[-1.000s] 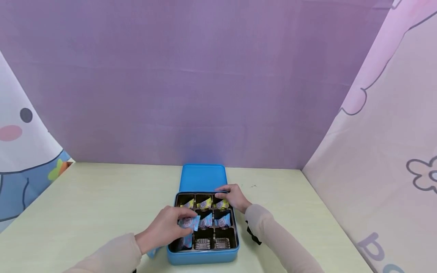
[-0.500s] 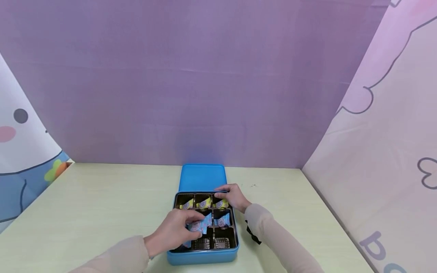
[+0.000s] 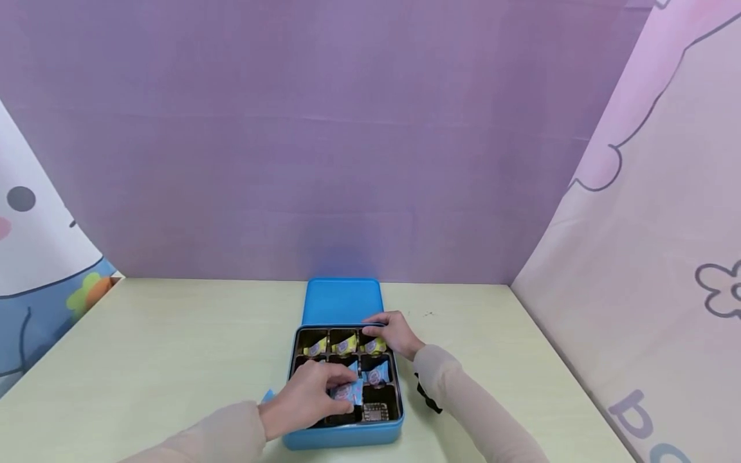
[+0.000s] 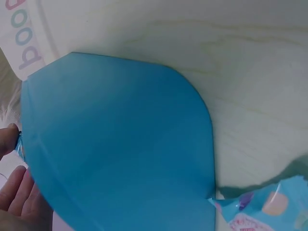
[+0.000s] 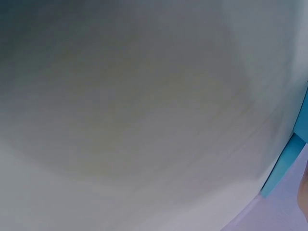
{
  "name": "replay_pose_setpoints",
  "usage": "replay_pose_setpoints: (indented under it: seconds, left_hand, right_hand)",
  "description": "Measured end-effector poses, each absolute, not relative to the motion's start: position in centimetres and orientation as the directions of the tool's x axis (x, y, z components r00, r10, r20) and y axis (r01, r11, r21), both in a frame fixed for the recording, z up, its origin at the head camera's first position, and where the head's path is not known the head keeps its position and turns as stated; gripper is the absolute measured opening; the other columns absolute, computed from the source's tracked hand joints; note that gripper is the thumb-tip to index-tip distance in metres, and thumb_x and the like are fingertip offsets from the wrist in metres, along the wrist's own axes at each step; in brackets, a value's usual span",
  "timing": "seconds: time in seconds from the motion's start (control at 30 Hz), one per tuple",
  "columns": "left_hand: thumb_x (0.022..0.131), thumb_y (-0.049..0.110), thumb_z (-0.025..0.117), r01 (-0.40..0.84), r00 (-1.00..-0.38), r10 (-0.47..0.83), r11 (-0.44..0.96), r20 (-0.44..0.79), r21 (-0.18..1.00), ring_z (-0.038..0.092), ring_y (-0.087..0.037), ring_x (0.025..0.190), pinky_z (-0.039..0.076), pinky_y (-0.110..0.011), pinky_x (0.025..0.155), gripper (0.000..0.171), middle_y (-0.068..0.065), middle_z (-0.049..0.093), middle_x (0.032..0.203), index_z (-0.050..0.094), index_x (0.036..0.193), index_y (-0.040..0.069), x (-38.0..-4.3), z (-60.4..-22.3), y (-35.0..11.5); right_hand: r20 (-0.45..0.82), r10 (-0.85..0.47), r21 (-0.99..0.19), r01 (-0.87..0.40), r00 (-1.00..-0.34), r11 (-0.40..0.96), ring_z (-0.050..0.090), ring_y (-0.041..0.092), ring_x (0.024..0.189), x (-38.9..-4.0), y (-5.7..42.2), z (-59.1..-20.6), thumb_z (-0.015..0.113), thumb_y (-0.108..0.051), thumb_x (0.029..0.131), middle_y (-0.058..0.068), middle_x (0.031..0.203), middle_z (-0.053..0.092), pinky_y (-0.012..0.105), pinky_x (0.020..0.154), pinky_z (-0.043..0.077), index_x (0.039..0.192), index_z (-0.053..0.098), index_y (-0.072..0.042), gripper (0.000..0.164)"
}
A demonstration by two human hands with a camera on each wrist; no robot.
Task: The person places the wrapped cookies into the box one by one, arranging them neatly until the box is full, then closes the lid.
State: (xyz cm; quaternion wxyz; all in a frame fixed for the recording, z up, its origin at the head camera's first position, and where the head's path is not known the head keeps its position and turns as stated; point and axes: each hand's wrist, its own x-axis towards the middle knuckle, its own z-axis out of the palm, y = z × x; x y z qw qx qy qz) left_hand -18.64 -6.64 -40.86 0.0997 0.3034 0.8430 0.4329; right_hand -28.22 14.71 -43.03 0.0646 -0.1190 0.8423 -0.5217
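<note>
In the head view, a blue box (image 3: 343, 438) with a black divided tray stands on the table. My left hand (image 3: 309, 395) pinches a blue-wrapped candy (image 3: 348, 392) between thumb and fingers over the tray's front middle compartment. The hand covers the front left compartment and most of the middle left one. Yellow-wrapped candies (image 3: 344, 346) sit along the back row, and another blue-wrapped candy (image 3: 377, 373) lies in the middle right compartment. At the back right corner, my right hand (image 3: 396, 334) grips the box rim. The left wrist view shows the box's side (image 4: 125, 139) and the left fingertips.
The blue lid (image 3: 343, 301) lies open behind the box. A loose blue-wrapped candy (image 4: 269, 207) is on the table left of the box, partly hidden by my left wrist in the head view. A purple backdrop (image 3: 347, 161) and printed side panels enclose the table.
My left hand has moved right and toward the front of the tray with the candy, from the middle left compartment to the front middle one. My right hand stays at the rim.
</note>
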Motion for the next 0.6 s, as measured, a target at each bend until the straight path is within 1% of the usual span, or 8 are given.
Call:
replay_pose_setpoints:
  seconds: [0.2, 0.3, 0.47, 0.6]
  left_hand:
    - [0.076, 0.024, 0.075, 0.4, -0.798, 0.599, 0.446, 0.064, 0.801, 0.064, -0.017, 0.095, 0.054, -0.026, 0.076, 0.038, -0.002, 0.068, 0.105, 0.066, 0.111, 0.01, -18.6, -41.0, -6.6]
    - [0.076, 0.024, 0.075, 0.397, -0.795, 0.603, 0.443, 0.061, 0.803, 0.064, -0.018, 0.095, 0.054, -0.026, 0.076, 0.041, -0.003, 0.067, 0.106, 0.065, 0.112, 0.008, -18.6, -41.1, -6.7]
    - [0.076, 0.024, 0.074, 0.396, -0.794, 0.606, 0.445, 0.056, 0.803, 0.064, -0.018, 0.097, 0.054, -0.025, 0.077, 0.042, -0.003, 0.067, 0.108, 0.064, 0.114, 0.007, -18.8, -41.4, -6.8]
    - [0.077, 0.025, 0.074, 0.381, -0.793, 0.607, 0.441, 0.042, 0.812, 0.063, -0.018, 0.098, 0.053, -0.024, 0.078, 0.042, -0.003, 0.066, 0.109, 0.064, 0.114, 0.009, -18.9, -41.6, -6.8]
  right_hand:
    - [0.014, -0.261, -0.891, -0.131, -0.965, 0.435, 0.051, 0.031, 0.116, -28.1, 14.6, -42.9, 0.06, -0.016, 0.089, 0.011, 0.118, 0.061, 0.044, 0.093, 0.047, 0.112, 0.066, -0.004, 0.026]
    - [0.011, -0.263, -0.892, -0.128, -0.965, 0.434, 0.05, 0.032, 0.117, -27.9, 14.5, -42.8, 0.06, -0.016, 0.089, 0.011, 0.119, 0.06, 0.044, 0.094, 0.046, 0.113, 0.065, -0.004, 0.027]
    - [0.027, -0.268, -0.89, -0.145, -0.963, 0.432, 0.052, 0.032, 0.115, -28.2, 14.5, -43.1, 0.062, -0.016, 0.088, 0.012, 0.118, 0.061, 0.043, 0.09, 0.049, 0.111, 0.066, -0.004, 0.027]
    - [0.028, -0.263, -0.895, -0.141, -0.964, 0.423, 0.053, 0.031, 0.114, -29.3, 14.8, -44.5, 0.063, -0.019, 0.087, 0.011, 0.117, 0.061, 0.043, 0.09, 0.049, 0.109, 0.068, -0.008, 0.025]
